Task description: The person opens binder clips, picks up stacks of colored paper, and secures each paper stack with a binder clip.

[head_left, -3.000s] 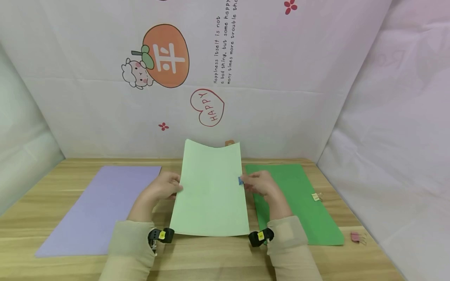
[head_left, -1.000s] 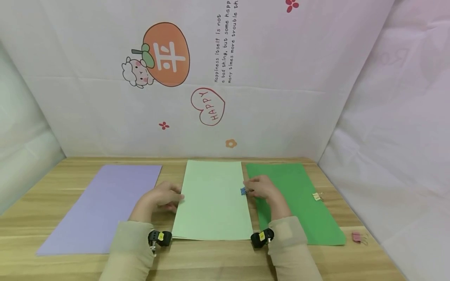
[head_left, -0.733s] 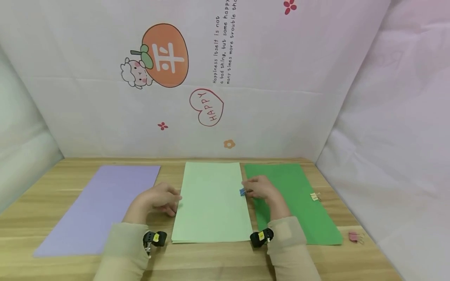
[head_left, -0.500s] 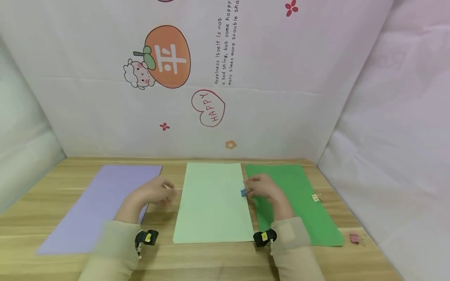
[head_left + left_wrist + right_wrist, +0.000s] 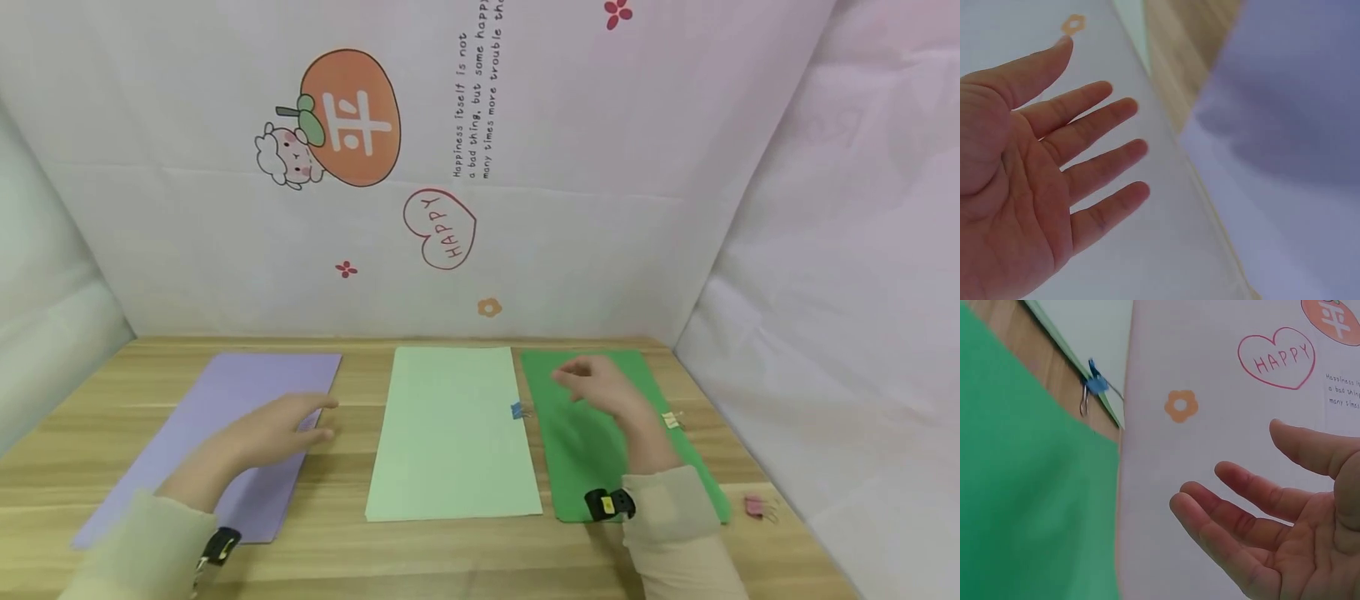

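Note:
Pale green paper (image 5: 453,433) lies flat at the middle of the table, a blue binder clip (image 5: 517,411) on its right edge. In the right wrist view the blue clip (image 5: 1097,385) bites the edge of the pale green stack, its wire handles sticking out. My left hand (image 5: 266,432) hovers over the purple paper (image 5: 187,433), fingers extended and nothing in them. Above the dark green paper (image 5: 585,450) is my right hand (image 5: 600,385), fingers loosely bent and holding nothing. The left wrist view shows the left palm (image 5: 1016,187) bare.
A yellow binder clip (image 5: 671,420) grips the right edge of the dark green paper. On the wooden table (image 5: 420,558), near its right edge, lies a pink binder clip (image 5: 756,507). A white printed cloth (image 5: 570,250) hangs behind the table.
The pale green paper, held tilted up earlier, came down flat. My left hand let go of its edge and moved left; my right hand then released the blue binder clip and moved right.

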A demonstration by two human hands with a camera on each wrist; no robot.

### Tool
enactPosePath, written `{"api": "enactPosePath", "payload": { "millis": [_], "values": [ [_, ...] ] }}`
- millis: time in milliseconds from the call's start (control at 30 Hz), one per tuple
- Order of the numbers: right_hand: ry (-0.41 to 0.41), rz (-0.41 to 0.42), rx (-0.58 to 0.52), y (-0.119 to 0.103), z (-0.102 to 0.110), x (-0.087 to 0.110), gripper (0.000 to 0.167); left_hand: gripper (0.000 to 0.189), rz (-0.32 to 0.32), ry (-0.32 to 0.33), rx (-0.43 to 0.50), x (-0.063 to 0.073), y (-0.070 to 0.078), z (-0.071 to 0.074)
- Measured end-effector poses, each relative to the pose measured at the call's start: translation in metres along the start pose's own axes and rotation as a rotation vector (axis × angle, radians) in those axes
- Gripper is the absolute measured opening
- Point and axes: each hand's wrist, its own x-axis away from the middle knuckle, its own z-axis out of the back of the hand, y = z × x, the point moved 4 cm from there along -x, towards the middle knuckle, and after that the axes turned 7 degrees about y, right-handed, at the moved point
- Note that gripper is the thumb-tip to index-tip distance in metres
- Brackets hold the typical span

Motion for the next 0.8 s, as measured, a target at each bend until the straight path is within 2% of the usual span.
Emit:
{"api": "enactPosePath", "payload": {
  "millis": [100,333,367,500,800],
  "values": [
    [0.013,0.02,0.029,0.001,0.01,0.004,0.049,0.056,-0.009,0.028,-0.029,0.009,-0.01,0.0],
    [0.043,0.055,0.099,0.012,0.033,0.014,0.051,0.073,0.072,0.071,-0.092,0.03,-0.035,0.0],
    [0.049,0.063,0.114,0.014,0.036,0.016,0.051,0.074,0.068,0.074,-0.11,0.033,-0.039,0.0],
    [0.081,0.089,0.147,0.023,0.051,0.024,0.051,0.079,0.083,0.052,-0.133,0.042,-0.052,-0.003],
    [0.102,0.013,0.216,0.051,0.084,0.039,0.061,0.09,0.133,-0.021,-0.108,0.053,-0.07,-0.014]
  ]
}}
